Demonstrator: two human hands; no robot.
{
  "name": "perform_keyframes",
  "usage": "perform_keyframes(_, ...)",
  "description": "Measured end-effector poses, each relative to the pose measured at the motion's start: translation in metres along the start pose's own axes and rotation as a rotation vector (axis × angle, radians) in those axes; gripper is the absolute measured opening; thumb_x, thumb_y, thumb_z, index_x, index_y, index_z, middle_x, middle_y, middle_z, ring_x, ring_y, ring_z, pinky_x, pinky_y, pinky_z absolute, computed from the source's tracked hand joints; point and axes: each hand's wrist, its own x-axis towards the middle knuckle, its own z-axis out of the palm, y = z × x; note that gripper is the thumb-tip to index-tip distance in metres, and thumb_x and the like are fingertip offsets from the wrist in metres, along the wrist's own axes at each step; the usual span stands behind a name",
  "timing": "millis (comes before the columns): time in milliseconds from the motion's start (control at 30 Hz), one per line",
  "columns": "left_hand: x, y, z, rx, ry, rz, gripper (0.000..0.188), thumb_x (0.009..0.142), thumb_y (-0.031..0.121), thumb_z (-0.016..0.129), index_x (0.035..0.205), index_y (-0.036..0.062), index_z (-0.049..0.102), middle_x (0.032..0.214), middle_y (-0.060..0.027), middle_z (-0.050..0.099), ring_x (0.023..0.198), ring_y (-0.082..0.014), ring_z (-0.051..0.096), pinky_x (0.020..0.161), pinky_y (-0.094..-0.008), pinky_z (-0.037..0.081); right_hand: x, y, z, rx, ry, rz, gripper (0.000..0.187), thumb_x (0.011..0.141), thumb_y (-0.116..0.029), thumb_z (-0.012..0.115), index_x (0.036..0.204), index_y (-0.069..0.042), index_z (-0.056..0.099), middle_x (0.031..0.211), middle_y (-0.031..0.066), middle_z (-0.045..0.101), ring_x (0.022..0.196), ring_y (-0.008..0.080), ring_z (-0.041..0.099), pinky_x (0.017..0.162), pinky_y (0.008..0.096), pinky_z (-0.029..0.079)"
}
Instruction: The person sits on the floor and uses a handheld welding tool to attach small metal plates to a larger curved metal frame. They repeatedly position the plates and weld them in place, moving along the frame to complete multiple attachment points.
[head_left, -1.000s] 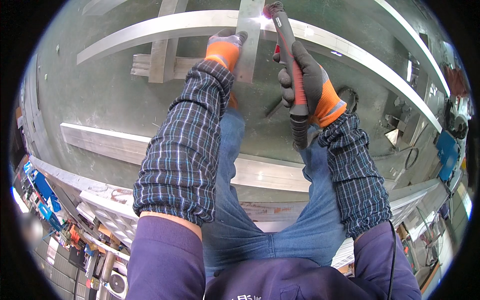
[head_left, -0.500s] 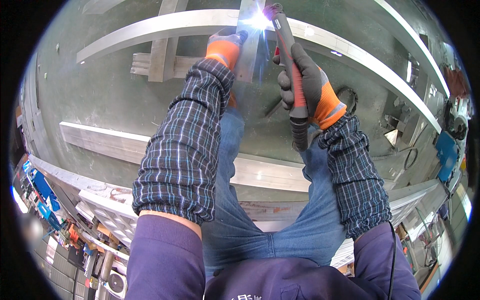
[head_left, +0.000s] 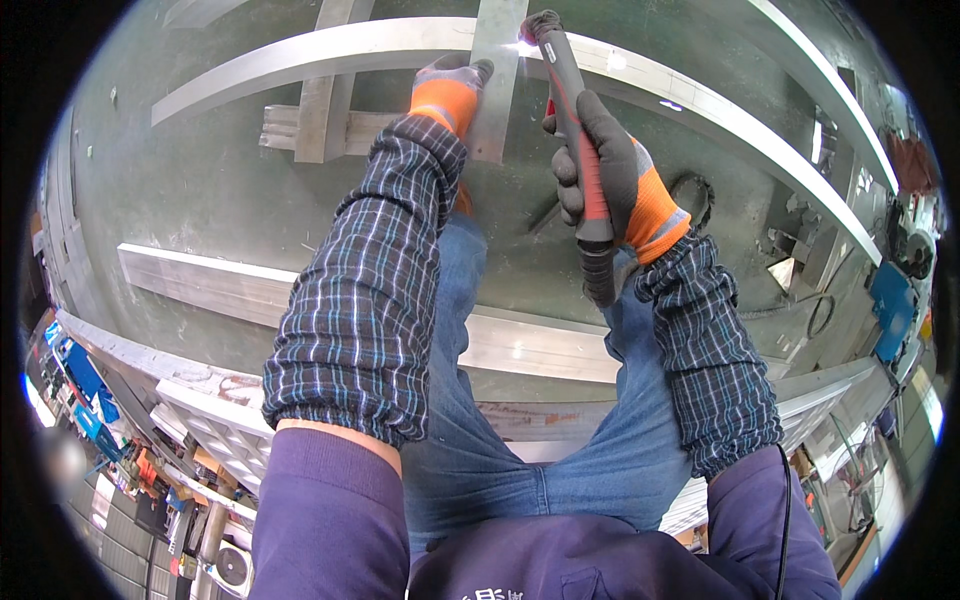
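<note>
A grey and red welding torch [head_left: 580, 130] is gripped in my right hand [head_left: 618, 160], which wears an orange and dark grey glove. The torch nozzle meets the right edge of a flat metal strip [head_left: 492, 125], where that strip crosses a long metal bar [head_left: 340, 42]. Only a small glow shows at that joint. My left hand [head_left: 448, 92], gloved alike, is closed at the left edge of the strip just below the crossing. Its fingers are partly hidden, and whether they grip the strip or only press on it is unclear.
Another upright metal piece [head_left: 322, 110] crosses the bar on the left, over a short ribbed profile [head_left: 280, 128]. A nearer metal bar [head_left: 210, 282] runs beneath my legs. A coiled cable [head_left: 692, 200] and metal scraps [head_left: 785, 270] lie on the green surface at right.
The bright welding arc at the torch tip has shrunk to a faint glow. The torch and both hands have barely moved.
</note>
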Motion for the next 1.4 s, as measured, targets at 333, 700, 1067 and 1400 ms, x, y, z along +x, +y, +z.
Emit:
perform_keyframes(333, -0.022, 0.017, 0.003, 0.038, -0.041, -0.006, 0.072, 0.095, 0.047, 0.068, 0.139, -0.0096, 0.054, 0.137, -0.0241, 0.063, 0.128, -0.0343, 0.059, 0.109, -0.0382, 0.045, -0.001, 0.002, -0.001, 0.008, 0.014, 0.005, 0.066, 0.099, -0.067, 0.049, 0.127, -0.007, 0.054, 0.070, -0.0012, 0.053, 0.047, 0.0106, 0.052, 0.045, 0.0308, 0.048)
perform_keyframes(700, -0.015, 0.012, 0.008, -0.097, 0.051, -0.124, 0.076, 0.090, 0.041, 0.077, 0.141, -0.0096, 0.051, 0.135, -0.0264, 0.062, 0.124, -0.0345, 0.061, 0.105, -0.0388, 0.047, -0.002, 0.005, -0.001, 0.015, 0.009, 0.039, 0.067, 0.099, -0.068, 0.049, 0.128, -0.007, 0.054, 0.070, -0.0009, 0.053, 0.047, 0.0116, 0.052, 0.046, 0.0323, 0.048)
perform_keyframes(1067, -0.003, 0.002, -0.001, -0.048, 0.048, -0.015, 0.070, 0.091, 0.034, 0.076, 0.142, -0.0071, 0.051, 0.138, -0.0233, 0.061, 0.127, -0.0322, 0.060, 0.106, -0.0380, 0.048, -0.006, -0.001, -0.005, -0.002, -0.004, -0.040, 0.064, 0.099, -0.066, 0.052, 0.127, -0.008, 0.052, 0.072, 0.0013, 0.053, 0.048, 0.0128, 0.052, 0.045, 0.0309, 0.046)
perform_keyframes(1400, -0.027, -0.019, -0.029, -0.121, 0.089, 0.324, 0.032, 0.091, 0.017, 0.072, 0.122, 0.0072, 0.069, 0.104, -0.0158, 0.073, 0.092, -0.0245, 0.068, 0.080, -0.0346, 0.055, -0.006, 0.001, -0.014, 0.109, 0.011, -0.099, 0.062, 0.106, -0.059, 0.040, 0.140, -0.009, 0.051, 0.067, 0.0012, 0.051, 0.047, 0.0133, 0.052, 0.044, 0.0283, 0.045)
